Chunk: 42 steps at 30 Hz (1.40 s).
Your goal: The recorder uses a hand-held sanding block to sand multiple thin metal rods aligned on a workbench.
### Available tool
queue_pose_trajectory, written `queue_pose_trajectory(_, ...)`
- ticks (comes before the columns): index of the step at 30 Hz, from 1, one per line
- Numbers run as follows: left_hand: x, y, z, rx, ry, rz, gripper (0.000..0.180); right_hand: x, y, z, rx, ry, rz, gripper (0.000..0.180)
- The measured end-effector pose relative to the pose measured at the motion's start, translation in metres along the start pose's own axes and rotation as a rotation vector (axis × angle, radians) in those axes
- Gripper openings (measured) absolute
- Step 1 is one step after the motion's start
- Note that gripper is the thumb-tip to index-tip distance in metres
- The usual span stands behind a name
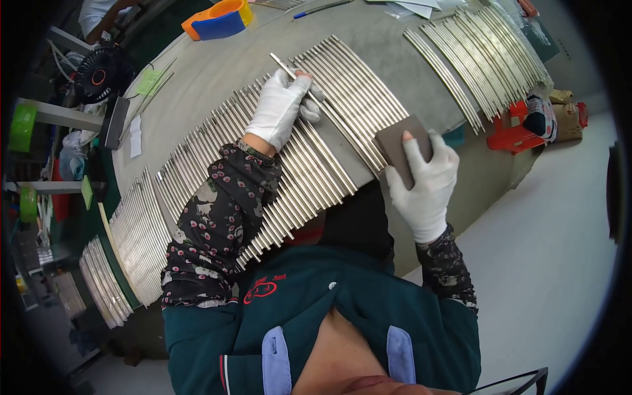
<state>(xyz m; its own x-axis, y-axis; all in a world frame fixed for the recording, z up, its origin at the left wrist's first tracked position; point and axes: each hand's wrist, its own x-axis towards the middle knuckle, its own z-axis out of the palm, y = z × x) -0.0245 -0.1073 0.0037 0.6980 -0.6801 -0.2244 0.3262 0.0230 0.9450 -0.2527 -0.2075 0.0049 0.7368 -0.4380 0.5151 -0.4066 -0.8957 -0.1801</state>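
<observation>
My left hand [275, 112], in a white glove with bare fingertips showing, pinches a thin silvery metal rod [282, 64] near its far end. That rod slants toward the near right, just above the rows of similar rods. In my right hand [424, 181], also gloved in white, is a grey-brown sanding block [394, 148], gripped with thumb and fingers. The block is against the near ends of the rods at the right of the gap; whether it touches the held rod is hard to see. Rods lie side by side on both sides, a left row [303, 164] and a right row [352, 82].
The grey table [388, 43] carries another bundle of rods [484, 59] at far right and more rods [141, 224] at left. An orange and blue tape dispenser [220, 20] and a pen [322, 8] lie at the back. A small black fan [99, 74] stands left. Red bins [513, 135] are at right.
</observation>
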Motion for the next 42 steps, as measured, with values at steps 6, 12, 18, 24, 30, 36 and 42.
queue_pose_trajectory(6, 0.001, -0.002, -0.001, 0.001, -0.011, 0.002, 0.016, -0.007, -0.006, -0.003, 0.111, -0.04, -0.085, 0.06)
queue_pose_trajectory(12, 0.004, -0.001, 0.001, -0.003, -0.015, -0.009, 0.017, -0.008, -0.007, -0.006, 0.165, -0.09, -0.123, 0.058)
queue_pose_trajectory(18, 0.005, 0.012, 0.002, 0.119, 0.073, -0.114, 0.018, 0.0, 0.038, -0.019, 0.027, 0.182, 0.022, 0.058)
queue_pose_trajectory(24, 0.004, 0.024, -0.003, 1.106, 0.243, 0.087, 0.057, -0.018, 0.053, -0.022, 0.068, 0.188, 0.096, 0.062)
queue_pose_trajectory(30, 0.0, 0.0, -0.006, 1.609, -0.404, 0.636, 0.08, -0.026, 0.065, -0.018, 0.07, 0.159, 0.134, 0.063)
queue_pose_trajectory(36, 0.025, -0.002, 0.004, 1.746, -0.452, 0.679, 0.077, -0.019, 0.067, -0.011, 0.058, 0.098, 0.143, 0.062)
queue_pose_trajectory(42, 0.051, -0.011, 0.025, 1.73, -0.447, 0.689, 0.076, -0.018, 0.073, -0.006, 0.043, 0.072, 0.147, 0.062)
